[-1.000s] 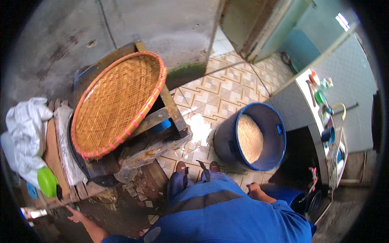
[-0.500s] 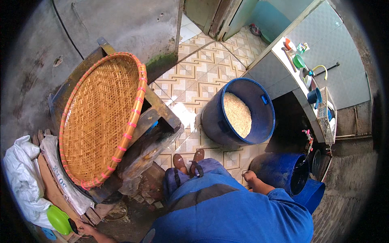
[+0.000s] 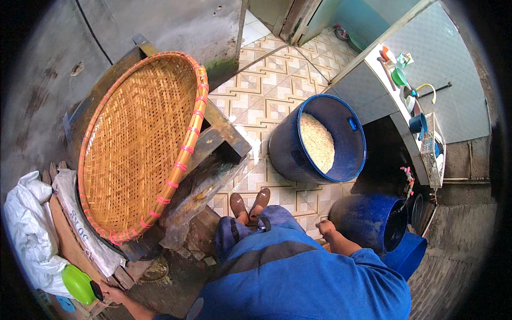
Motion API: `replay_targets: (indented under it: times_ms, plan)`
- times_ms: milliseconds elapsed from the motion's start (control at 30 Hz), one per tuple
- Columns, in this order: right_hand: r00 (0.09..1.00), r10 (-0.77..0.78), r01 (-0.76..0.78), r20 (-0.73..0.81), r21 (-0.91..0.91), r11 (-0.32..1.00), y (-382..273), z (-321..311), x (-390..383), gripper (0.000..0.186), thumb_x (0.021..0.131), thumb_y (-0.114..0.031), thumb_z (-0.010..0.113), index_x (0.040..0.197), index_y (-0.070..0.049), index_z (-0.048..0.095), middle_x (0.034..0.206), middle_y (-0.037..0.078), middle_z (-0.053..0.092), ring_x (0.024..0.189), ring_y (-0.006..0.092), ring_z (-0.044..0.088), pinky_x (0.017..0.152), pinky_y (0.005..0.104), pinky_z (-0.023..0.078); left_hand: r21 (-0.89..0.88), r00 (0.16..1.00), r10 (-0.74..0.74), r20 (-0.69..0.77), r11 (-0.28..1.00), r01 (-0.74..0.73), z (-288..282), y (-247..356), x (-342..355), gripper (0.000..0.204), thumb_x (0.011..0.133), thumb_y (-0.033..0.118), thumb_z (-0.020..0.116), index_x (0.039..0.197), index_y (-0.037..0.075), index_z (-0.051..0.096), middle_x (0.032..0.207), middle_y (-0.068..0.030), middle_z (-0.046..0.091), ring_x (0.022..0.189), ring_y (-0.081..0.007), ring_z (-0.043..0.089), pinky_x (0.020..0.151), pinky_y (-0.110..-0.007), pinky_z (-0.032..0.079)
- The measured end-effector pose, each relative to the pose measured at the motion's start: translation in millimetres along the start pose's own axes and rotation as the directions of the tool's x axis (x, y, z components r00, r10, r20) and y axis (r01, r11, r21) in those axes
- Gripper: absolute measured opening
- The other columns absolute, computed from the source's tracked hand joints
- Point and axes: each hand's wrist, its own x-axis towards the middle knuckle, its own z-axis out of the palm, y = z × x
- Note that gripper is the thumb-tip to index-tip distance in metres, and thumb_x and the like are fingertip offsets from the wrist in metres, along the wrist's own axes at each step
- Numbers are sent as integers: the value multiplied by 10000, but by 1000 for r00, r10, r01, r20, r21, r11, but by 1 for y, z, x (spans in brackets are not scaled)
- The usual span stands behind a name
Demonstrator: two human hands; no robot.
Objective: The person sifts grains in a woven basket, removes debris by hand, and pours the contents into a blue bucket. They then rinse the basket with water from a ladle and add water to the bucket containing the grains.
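Observation:
At the lower left my left hand (image 3: 113, 294) is at the black end of a bright green, rounded dipper-like thing (image 3: 78, 284), fingers closed at that dark part. Its exact kind is unclear. A white plastic sack (image 3: 32, 229) lies right behind the green thing. My right hand (image 3: 326, 228) hangs at my right side, fingers curled, with nothing visible in it. It is nearest to a blue drum (image 3: 352, 218). Ahead of me stands an open blue barrel (image 3: 285, 154), partly filled with pale grain (image 3: 317, 141).
A large woven bamboo tray (image 3: 141, 144) leans on a metal frame (image 3: 226, 136) at the left. Printed sacking (image 3: 80, 218) and boards sit below it. At the right, a counter holds a white basket (image 3: 433, 154) and a blue dipper (image 3: 418, 124). A patterned tile floor (image 3: 250, 101) stretches ahead.
The view has shifted slightly, so the bamboo tray and barrel appear a little higher and farther right. My left hand stays at the green thing; my right hand stays at my side.

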Motion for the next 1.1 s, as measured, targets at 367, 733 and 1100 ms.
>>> replay_targets:
  times_ms: [367,733,1100]
  plan:
    - [999,-40,42,-19,112,993,-37,-1,7,244,834,-275,715,933,-58,663,742,90,635,530,199,552,482,367,448,229,978,174,-117,963,-143,1,-65,57,938,827,676,565,1387,-64,432,1437,-259,429,1296,-401,434,1075,-460,331]
    - [1000,-4,5,-6,206,979,-34,-11,5,249,835,-256,697,960,-45,654,694,77,598,506,187,521,453,359,436,32,930,292,-222,956,-292,1,-66,60,747,888,541,598,1245,-114,553,1255,-282,577,1142,-395,556,1003,-418,402]
    - [999,29,-32,32,123,992,-45,-17,8,299,837,-295,695,980,-33,686,871,138,675,742,254,629,654,381,491,-47,906,24,-422,998,-48,3,-54,80,799,782,492,746,1255,-74,441,1172,-274,567,1045,-399,573,935,-452,448]
